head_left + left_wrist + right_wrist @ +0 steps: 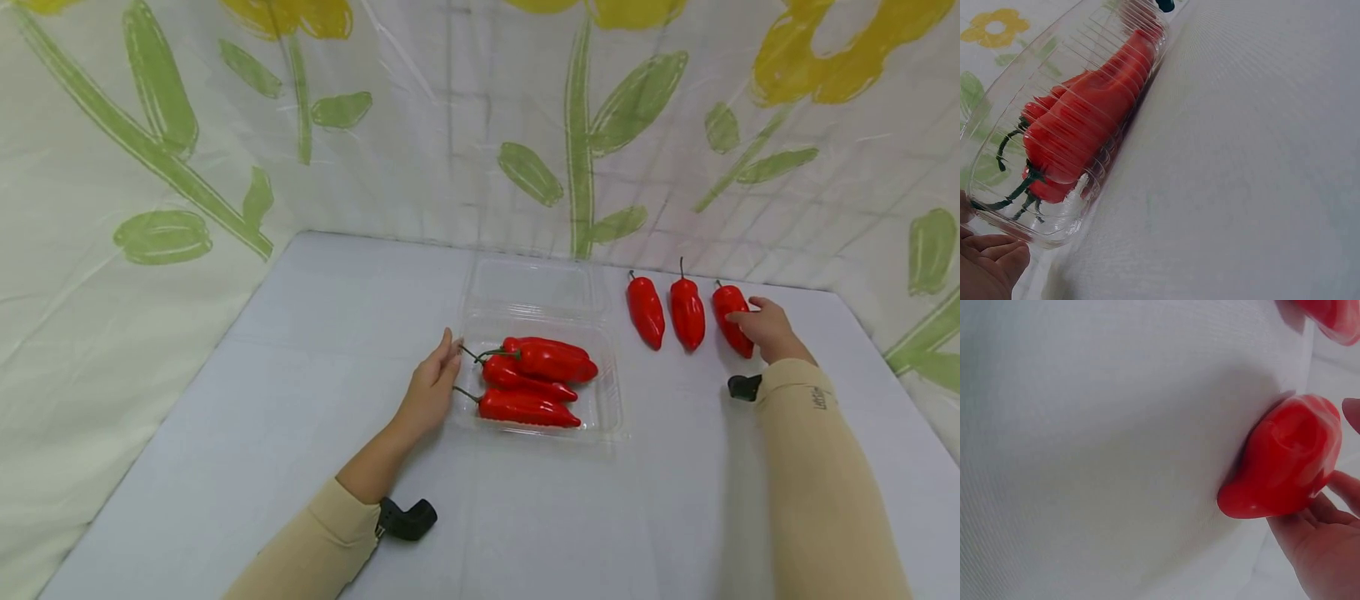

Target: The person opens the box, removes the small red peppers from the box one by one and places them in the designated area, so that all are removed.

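Observation:
A clear plastic clamshell box [617,408] sits mid-table with its lid folded back. Several red peppers [528,408] with green stems lie in it, partly stacked on one another. My left hand [429,387] touches the box's left edge, fingers right at the rim; the left wrist view shows its fingertips [1019,253] beside the corner. At the back right, my right hand [772,329] reaches around the rightmost loose pepper [729,310]. In the right wrist view, fingers [1347,487] lie against that pepper's far side, while the thumb stands slightly off its surface.
Two more red peppers, a middle one [687,312] and a left one [646,311], lie in a row between the box and my right hand. Behind the white table [300,367] hangs a flower-print plastic sheet [420,167]. The raised lid [532,283] reaches toward the back edge.

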The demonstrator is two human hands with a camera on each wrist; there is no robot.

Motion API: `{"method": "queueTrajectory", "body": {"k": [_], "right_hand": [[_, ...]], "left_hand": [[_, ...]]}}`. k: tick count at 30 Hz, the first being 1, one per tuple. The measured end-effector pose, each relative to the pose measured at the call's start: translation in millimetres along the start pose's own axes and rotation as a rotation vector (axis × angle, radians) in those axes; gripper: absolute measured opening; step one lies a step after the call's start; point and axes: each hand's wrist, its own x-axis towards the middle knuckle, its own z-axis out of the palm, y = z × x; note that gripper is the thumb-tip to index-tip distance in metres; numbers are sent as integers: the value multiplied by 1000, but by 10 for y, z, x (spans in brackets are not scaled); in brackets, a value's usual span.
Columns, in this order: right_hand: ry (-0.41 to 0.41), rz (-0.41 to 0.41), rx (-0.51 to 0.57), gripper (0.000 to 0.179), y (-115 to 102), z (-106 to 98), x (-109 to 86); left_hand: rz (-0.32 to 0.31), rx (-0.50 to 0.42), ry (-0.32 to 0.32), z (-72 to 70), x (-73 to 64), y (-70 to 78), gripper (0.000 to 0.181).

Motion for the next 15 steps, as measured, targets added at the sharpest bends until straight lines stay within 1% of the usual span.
{"method": "queueTrajectory", "body": {"k": [5,7,9,12,15], "right_hand": [[22,1,31,77,-5,-29,-63],[55,-3,45,76,-2,-32,-75],[120,-8,79,71,1,-30,-75],[245,-11,193,62,-10,-38,-58],[326,-22,297,55,-85,-50,-97]], "left_hand": [[-1,-17,-3,2,-18,25,53],[6,-11,-5,2,-19,20,53],[13,-9,-4,2,-18,11,53],[18,0,-3,4,-16,-1,53],[19,1,0,4,-14,-9,53]]}}
